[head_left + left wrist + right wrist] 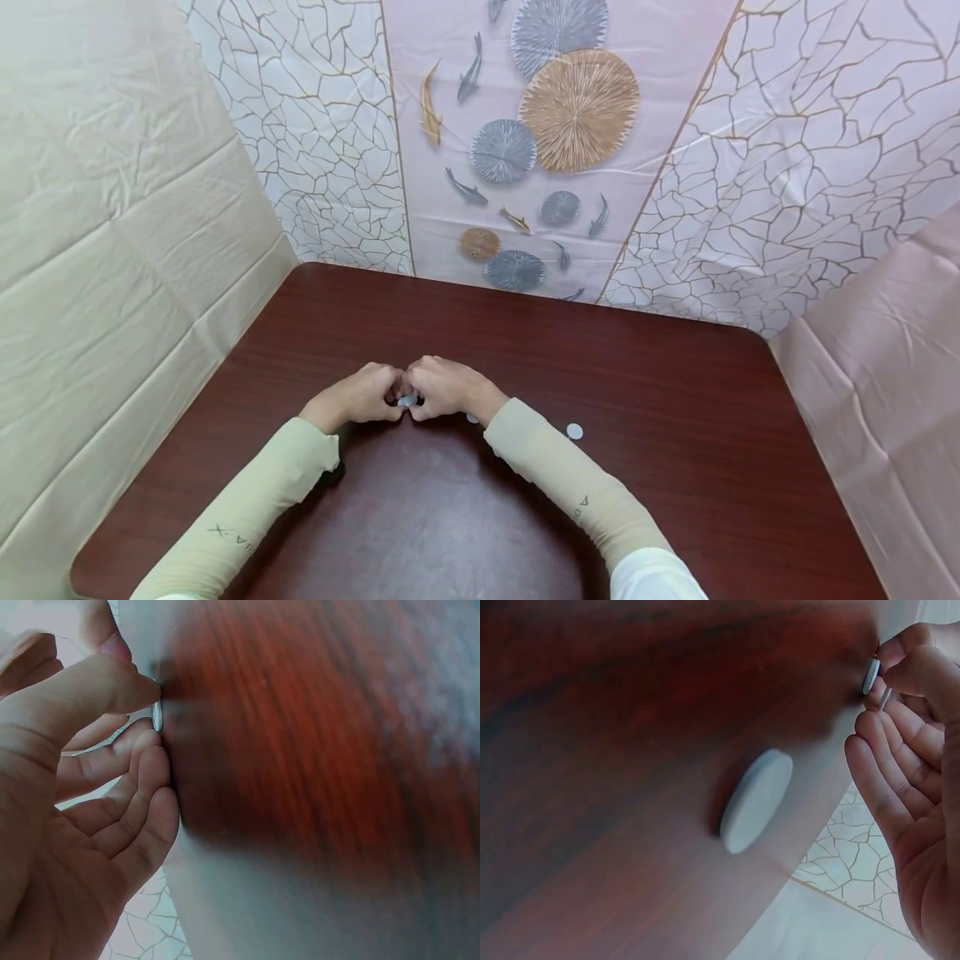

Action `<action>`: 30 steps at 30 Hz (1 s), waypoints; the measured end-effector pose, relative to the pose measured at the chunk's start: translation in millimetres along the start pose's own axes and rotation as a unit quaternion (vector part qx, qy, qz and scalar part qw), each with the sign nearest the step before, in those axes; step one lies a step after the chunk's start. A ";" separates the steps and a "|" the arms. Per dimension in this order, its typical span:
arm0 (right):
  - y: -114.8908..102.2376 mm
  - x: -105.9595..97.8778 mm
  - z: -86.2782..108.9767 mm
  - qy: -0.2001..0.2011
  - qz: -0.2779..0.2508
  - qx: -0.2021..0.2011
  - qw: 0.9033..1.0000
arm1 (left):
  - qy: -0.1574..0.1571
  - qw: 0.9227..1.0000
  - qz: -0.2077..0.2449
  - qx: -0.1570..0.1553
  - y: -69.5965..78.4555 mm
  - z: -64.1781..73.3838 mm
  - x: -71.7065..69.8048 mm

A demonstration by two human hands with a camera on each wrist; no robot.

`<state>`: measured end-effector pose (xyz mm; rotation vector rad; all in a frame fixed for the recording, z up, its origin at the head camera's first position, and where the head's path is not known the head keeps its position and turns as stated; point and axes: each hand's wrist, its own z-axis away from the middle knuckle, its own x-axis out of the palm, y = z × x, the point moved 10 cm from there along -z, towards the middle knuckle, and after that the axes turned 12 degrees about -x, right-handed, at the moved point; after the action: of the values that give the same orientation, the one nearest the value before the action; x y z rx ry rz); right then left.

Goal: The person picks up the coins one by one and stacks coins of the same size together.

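Observation:
My two hands meet over the table left of its middle, fingers curled toward each other. Between their fingertips lie small pale round discs, overlapping in the head view. The left hand has thumb and fingertips around a pale disc, close at the tabletop. Thumb and fingers of the right hand pinch a thin disc, seen edge-on in the right wrist view. Beside it, another disc shows at the left hand's fingertips. Parts of the discs are hidden behind the fingers.
On the dark red-brown table a white disc lies to the right of the right forearm. Another disc is partly hidden under the right wrist. Patterned cloth hangs behind the table, with plain cloth walls at both sides.

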<state>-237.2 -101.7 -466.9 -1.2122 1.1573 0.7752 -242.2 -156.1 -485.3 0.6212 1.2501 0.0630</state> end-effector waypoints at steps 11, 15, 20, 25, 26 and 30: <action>-3.4 1.4 -2.3 0.005 0.019 -0.001 1.000 | 0.014 1.000 -0.005 0.009 1.8 1.9 -2.6; -4.5 1.5 -3.3 0.007 0.021 -0.002 1.000 | 0.017 1.000 -0.003 0.011 1.8 2.9 -3.4; -4.6 2.5 -4.0 0.004 0.025 0.003 1.000 | 0.019 1.000 0.000 0.007 0.7 3.1 -2.9; -4.2 4.0 -3.8 0.002 0.025 0.005 1.000 | 0.021 1.000 -0.002 0.010 -0.1 2.8 -2.4; -4.1 4.2 -3.7 0.003 0.025 0.005 1.000 | 0.022 1.000 -0.003 0.012 0.1 2.9 -2.4; -3.5 4.4 -3.2 0.004 0.024 0.008 1.000 | 0.027 0.999 -0.003 0.018 1.7 4.0 -3.2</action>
<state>-233.6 -106.1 -469.9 -1.1793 1.2007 0.7971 -239.3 -157.5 -481.0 0.6500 1.3075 0.0520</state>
